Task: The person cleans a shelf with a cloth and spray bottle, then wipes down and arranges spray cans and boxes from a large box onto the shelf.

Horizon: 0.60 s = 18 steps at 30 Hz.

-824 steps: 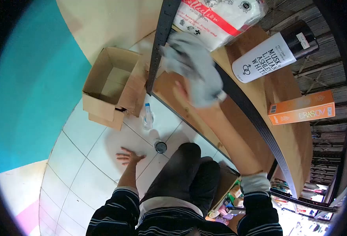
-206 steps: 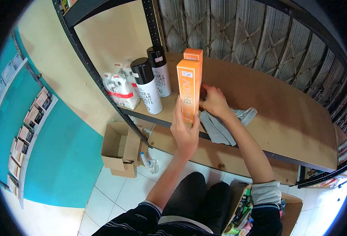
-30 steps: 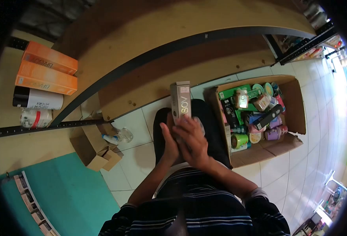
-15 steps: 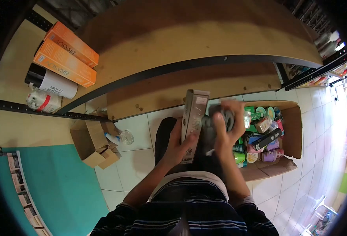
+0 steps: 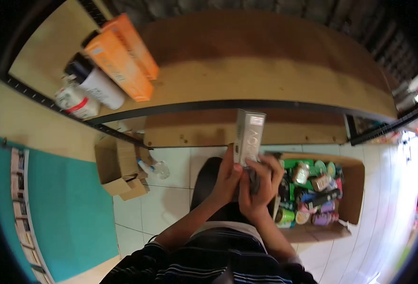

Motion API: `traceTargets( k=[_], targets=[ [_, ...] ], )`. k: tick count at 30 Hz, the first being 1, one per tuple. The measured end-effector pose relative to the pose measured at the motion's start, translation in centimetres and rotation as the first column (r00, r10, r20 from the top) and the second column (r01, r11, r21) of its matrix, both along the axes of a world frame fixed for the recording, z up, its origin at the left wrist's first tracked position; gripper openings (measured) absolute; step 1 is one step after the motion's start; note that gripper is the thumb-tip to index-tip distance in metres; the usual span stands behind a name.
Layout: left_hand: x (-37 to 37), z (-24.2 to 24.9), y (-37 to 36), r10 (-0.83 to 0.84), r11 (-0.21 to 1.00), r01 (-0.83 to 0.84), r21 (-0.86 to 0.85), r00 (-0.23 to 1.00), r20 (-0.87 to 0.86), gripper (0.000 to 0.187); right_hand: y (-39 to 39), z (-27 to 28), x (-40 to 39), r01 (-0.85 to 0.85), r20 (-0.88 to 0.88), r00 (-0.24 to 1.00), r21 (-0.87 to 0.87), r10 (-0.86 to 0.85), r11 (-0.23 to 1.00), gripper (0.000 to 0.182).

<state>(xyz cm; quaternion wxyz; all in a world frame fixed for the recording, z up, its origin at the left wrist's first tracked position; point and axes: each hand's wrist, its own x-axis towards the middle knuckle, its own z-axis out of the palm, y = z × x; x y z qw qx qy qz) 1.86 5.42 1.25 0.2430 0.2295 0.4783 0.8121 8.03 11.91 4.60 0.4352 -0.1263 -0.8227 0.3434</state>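
Note:
Upright over my lap is a slim grey carton (image 5: 252,135) with pale lettering and a small price label near its top. My left hand (image 5: 224,180) is closed round its lower left side. My right hand (image 5: 265,182) has its fingers curled against the carton's lower right front. Under those fingers shows a bit of a dark grey, cloth-like thing (image 5: 254,179), mostly hidden by the hand. The carton's bottom end is hidden behind both hands.
Ahead stands a wooden shelf (image 5: 266,80) with a black metal edge. Orange boxes (image 5: 121,64), a white spray can (image 5: 102,89) and a wrapped roll (image 5: 78,102) sit at its left. On the floor are an open carton of jars (image 5: 355,194) and a smaller cardboard box (image 5: 107,163).
My right hand has come left with the grey thing, from beside the carton onto its lower front. The carton has shifted slightly right in view, and the camera view has turned.

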Motion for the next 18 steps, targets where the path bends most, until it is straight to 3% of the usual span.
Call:
traceTargets(
  k=[1, 3, 5, 6, 7, 9, 11, 13, 16, 18],
  targets=[
    [-0.6, 0.5, -0.1, 0.043, 0.999, -0.043, -0.002, 0.999, -0.029, 0.044, -0.7, -0.5, 0.4, -0.024, -0.007, 1.0, -0.043, 0.024, 0.999, 0.022],
    [-1.7, 1.6, -0.5, 0.012, 0.985, -0.051, -0.164, 0.972, -0.235, 0.04, -0.9, -1.7, 0.7, -0.07, -0.046, 0.997, -0.172, 0.063, 0.983, 0.027],
    [-2.3, 3.1, -0.7, 0.036, 0.982, -0.08, -0.169, 0.968, -0.249, 0.036, -1.1, -0.9, 0.2, -0.141, -0.041, 0.987, -0.67, 0.153, 0.729, 0.029],
    [-2.7, 3.6, -0.7, 0.0, 0.989, -0.032, -0.144, 0.977, -0.212, 0.036, -0.1, -1.3, -0.3, -0.176, -0.043, 0.978, -0.7, 0.205, 0.692, 0.034],
    [-3.2, 3.9, -0.7, -0.041, 0.993, 0.021, -0.115, 0.984, -0.175, 0.036, 1.1, -0.6, -0.6, -0.193, -0.048, 0.974, -0.693, 0.223, 0.694, 0.034],
    [-4.3, 4.3, -0.7, -0.028, 0.994, 0.005, -0.112, 0.979, -0.203, 0.037, 3.2, 3.0, -1.7, -0.349, 0.192, 0.816, -0.589, 0.546, 0.729, 0.037],
    [-5.5, 5.3, -0.5, 0.064, 0.996, -0.079, -0.03, 0.935, -0.349, 0.041, 4.1, 5.4, -3.6, -0.404, 0.216, 0.805, -0.483, 0.552, 0.777, 0.039],
    [-7.6, 7.1, -1.4, 0.016, 0.999, -0.032, -0.043, 0.944, -0.33, 0.048, 4.7, 7.6, -5.9, -0.523, 0.315, 0.723, -0.331, 0.615, 0.785, 0.037],
    [-10.8, 9.2, -2.2, 0.087, 0.976, -0.169, -0.138, 0.88, -0.466, 0.054, 4.7, 8.5, -10.2, -0.647, 0.204, 0.69, -0.257, 0.695, 0.718, 0.036],
    [-12.2, 11.4, -2.7, 0.373, 0.879, -0.457, 0.135, 0.483, -0.792, 0.057, 4.0, 9.6, -12.9, -0.648, 0.139, 0.725, -0.193, 0.674, 0.737, 0.036]
  ],
)
